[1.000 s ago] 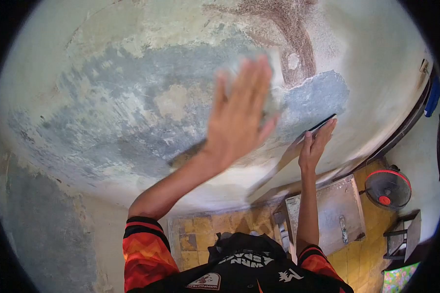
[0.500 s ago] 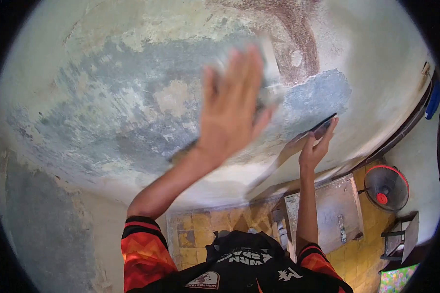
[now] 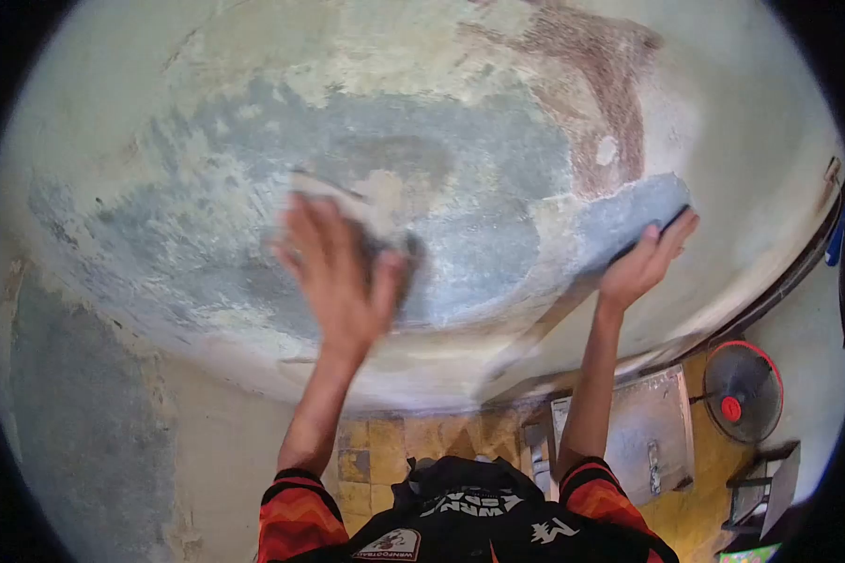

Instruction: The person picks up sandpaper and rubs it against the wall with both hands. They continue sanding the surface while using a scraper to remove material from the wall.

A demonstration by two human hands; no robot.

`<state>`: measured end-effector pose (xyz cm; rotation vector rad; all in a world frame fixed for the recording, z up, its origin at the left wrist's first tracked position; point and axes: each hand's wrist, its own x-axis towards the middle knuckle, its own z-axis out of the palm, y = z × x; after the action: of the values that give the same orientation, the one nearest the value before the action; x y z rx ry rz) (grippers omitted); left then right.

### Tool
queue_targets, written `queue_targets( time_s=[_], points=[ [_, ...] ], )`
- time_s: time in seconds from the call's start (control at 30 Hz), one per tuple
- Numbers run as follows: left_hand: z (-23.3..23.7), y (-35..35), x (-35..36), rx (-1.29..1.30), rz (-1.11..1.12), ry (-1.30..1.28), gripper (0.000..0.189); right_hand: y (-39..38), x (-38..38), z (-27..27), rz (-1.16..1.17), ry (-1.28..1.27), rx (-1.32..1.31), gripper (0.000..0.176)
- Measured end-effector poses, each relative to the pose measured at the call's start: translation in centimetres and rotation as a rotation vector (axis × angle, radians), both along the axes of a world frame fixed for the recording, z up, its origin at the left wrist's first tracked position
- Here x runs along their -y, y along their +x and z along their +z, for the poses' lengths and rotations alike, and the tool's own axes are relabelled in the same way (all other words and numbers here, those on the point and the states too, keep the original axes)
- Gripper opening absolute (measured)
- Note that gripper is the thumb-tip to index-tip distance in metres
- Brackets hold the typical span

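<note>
My left hand [image 3: 336, 267] is pressed nearly flat on the wall with the thumb apart. Beneath it a thin flat sheet shows a pale edge [image 3: 333, 186] past the fingertips; motion blur and the hand hide the rest of it. To the right, my right hand [image 3: 640, 266] grips a dark thin flat slab [image 3: 674, 218] between thumb and fingers, close against the wall, and its kind is not clear. The wall's worn blue-grey patch [image 3: 483, 235] spreads around my left hand, and a smaller blue-grey patch [image 3: 620, 211] lies behind the right.
A reddish-brown streak [image 3: 620, 103] runs down the upper wall. Below on the right are a dusty pale board [image 3: 638, 413], a fan with a red rim [image 3: 742, 389] and a small dark wooden stand [image 3: 765, 483]. Yellow tiles [image 3: 394, 446] cover the floor.
My left hand has swept left and down across the wall with the flat sheet. The right hand has shifted slightly right, still holding the dark slab, and the view has tilted a little.
</note>
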<state>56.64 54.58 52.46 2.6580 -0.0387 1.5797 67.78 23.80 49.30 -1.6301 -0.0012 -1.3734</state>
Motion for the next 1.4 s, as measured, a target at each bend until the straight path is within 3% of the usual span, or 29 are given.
queue_targets(
  time_s=[0.03,0.13,0.2,0.3,0.4,0.47,0.57,0.7,0.73,0.8,0.9,0.97,1.07,1.2,1.3,1.37,1.4],
  points=[
    [1.3,-0.5,-1.5,0.084,0.023,-0.112,0.082,-0.6,-2.1,0.8,0.01,-0.055,0.01,0.063],
    [1.6,-1.8,-4.3,0.167,0.055,-0.415,0.083,-2.6,-7.8,-0.6,0.207,-0.534,0.133,0.066],
    [-2.0,-2.0,-4.0,0.131,0.025,-0.361,0.082,-4.7,-9.8,-0.5,0.349,-0.823,0.086,0.068],
    [-8.3,-3.0,-1.3,-0.023,-0.026,-0.375,0.079,-2.4,-8.9,6.0,0.108,-0.624,0.202,0.069],
    [-10.5,-3.2,-0.3,-0.068,-0.025,-0.392,0.077,-1.8,-12.3,10.9,0.014,-0.595,0.283,0.073],
    [-10.2,-2.9,-1.3,-0.007,-0.02,-0.393,0.078,-4.6,-16.8,10.0,0.181,-1.021,0.195,0.084],
    [-8.2,-3.6,-4.5,0.058,0.023,-0.453,0.077,-4.8,-16.2,8.5,0.223,-1.256,0.254,0.084],
    [-6.6,-3.5,-7.9,0.235,-0.04,-0.564,0.075,-3.4,-15.3,15.0,-0.027,-0.671,0.272,0.085],
    [-6.8,-3.0,-7.9,0.269,-0.066,-0.576,0.071,-3.5,-17.2,15.1,-0.045,-0.729,0.302,0.086],
    [-7.3,-3.4,-8.9,0.224,-0.058,-0.512,0.07,-6.5,-21.5,12.5,0.121,-1.085,0.138,0.087],
    [-7.6,-4.3,-11.1,0.2,-0.062,-0.53,0.07,-7.2,-20.8,9.2,0.256,-1.193,0.169,0.082],
    [-8.0,-4.6,-12.6,0.226,-0.046,-0.568,0.069,-7.1,-19.0,11.4,0.034,-0.97,0.096,0.084],
    [-8.6,-4.9,-13.9,0.242,-0.026,-0.584,0.069,-5.2,-20.9,15.0,-0.104,-0.619,0.219,0.084],
    [-8.5,-5.2,-14.5,0.224,-0.07,-0.576,0.067,-10.6,-29.2,10.3,0.45,-1.15,0.06,0.085],
    [-9.1,-7.2,-17.1,0.122,-0.079,-0.507,0.067,-10.7,-27.2,8.5,0.183,-1.025,-0.017,0.083],
    [-9.1,-7.3,-18.2,0.106,-0.073,-0.505,0.066,-9.6,-25.7,11.7,-0.021,-0.741,0.035,0.083],
    [-9.4,-7.3,-18.3,0.105,-0.079,-0.526,0.065,-9.4,-26.2,12.9,-0.019,-0.715,0.061,0.082]
  ],
)
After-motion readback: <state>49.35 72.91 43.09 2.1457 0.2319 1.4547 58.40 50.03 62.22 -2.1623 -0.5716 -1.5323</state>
